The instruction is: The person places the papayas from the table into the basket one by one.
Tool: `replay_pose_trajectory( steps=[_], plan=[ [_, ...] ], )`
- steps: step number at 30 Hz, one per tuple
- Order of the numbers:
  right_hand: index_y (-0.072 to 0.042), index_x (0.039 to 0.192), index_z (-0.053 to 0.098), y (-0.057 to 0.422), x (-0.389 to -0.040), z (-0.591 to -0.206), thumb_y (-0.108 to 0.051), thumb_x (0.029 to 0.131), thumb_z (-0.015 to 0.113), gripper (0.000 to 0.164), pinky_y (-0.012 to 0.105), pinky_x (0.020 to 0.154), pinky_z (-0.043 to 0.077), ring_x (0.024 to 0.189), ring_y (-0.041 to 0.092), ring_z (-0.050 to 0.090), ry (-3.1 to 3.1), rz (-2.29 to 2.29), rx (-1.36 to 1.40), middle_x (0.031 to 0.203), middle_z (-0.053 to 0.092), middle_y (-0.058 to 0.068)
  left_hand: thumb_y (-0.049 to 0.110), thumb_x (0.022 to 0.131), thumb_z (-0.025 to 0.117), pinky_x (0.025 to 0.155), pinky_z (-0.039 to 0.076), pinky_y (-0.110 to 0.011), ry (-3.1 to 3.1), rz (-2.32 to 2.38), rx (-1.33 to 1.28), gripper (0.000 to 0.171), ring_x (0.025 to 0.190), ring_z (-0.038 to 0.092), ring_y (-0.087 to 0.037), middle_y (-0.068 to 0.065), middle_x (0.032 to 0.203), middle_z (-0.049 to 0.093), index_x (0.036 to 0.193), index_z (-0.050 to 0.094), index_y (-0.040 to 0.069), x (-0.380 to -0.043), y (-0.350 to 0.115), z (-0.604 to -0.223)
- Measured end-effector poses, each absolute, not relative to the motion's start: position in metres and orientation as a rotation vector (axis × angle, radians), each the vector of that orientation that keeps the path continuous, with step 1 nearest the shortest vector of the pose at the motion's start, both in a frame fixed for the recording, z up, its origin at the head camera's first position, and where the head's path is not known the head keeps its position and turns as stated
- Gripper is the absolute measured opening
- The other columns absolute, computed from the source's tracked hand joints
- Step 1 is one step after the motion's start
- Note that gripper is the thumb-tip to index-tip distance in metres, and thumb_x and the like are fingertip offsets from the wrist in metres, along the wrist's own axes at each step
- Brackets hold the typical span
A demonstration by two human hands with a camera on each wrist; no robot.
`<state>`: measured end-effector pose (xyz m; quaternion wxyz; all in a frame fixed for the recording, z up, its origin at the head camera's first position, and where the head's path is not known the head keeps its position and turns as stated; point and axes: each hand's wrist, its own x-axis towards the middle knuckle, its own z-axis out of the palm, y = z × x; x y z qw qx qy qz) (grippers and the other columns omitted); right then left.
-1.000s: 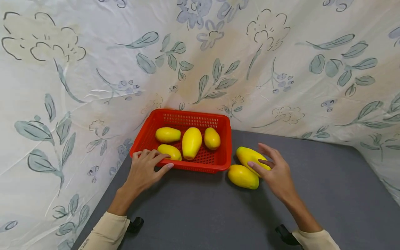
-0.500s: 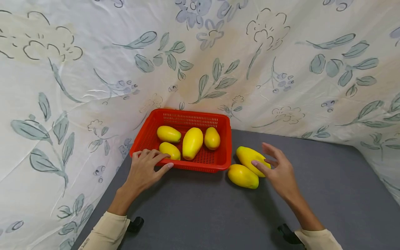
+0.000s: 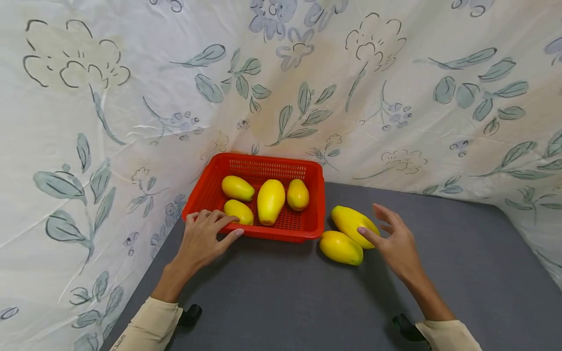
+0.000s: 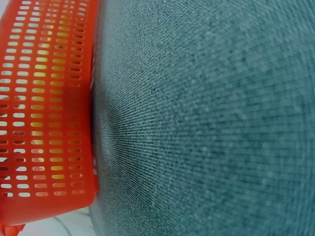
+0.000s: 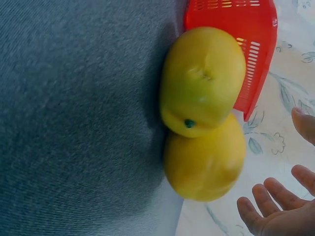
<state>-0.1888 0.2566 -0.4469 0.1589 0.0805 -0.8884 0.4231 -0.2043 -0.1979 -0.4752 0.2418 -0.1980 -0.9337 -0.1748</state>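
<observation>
My left hand grips the near left rim of a red plastic basket, fingers curled over the edge and thumb along the outside. Inside lie several yellow papayas, one long papaya in the middle and one partly covered papaya beside my left fingers. Two more papayas lie touching on the table right of the basket, a rear papaya and a front papaya. My right hand hovers by the rear one, thumb and fingers spread, holding nothing. In the right wrist view its fingertips are apart from both fruits.
A dark grey table bears everything. Flower-printed cloth hangs behind and along the left side, close against the basket's back. In the left wrist view the basket's slotted wall stands at the table surface.
My right hand has drawn slightly right, away from the rear papaya. In the basket the two left papayas have shifted a little and settled. My left hand stays on the rim.
</observation>
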Motion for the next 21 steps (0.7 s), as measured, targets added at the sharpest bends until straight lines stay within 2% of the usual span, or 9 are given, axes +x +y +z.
replay_pose_trajectory(
  steps=[8, 21],
  plan=[
    [-0.007, 0.159, 0.045, 0.260, -0.191, -0.451, -0.035, 0.095, 0.082, 0.079, 0.066, 0.109, 0.043, 0.141, 0.046, 0.049, -2.584, 1.219, 0.187, 0.158, 0.048, 0.022, 0.052, 0.093, 0.073, 0.094, 0.034, -0.058, -2.555, -0.480, -0.542, 0.038, 0.106, 0.060, -0.033, -0.006, 0.113, 0.069, 0.119, 0.079, 0.025, -0.205, -0.198, -0.475],
    [-0.005, 0.161, 0.042, 0.265, -0.200, -0.465, -0.044, 0.097, 0.078, 0.082, 0.066, 0.111, 0.042, 0.144, 0.045, 0.045, -2.683, 1.218, 0.138, 0.162, 0.044, 0.021, 0.053, 0.093, 0.073, 0.094, 0.034, -0.058, -2.565, -0.479, -0.538, 0.040, 0.107, 0.059, -0.033, -0.006, 0.114, 0.069, 0.120, 0.079, 0.025, -0.206, -0.199, -0.476]
  ],
)
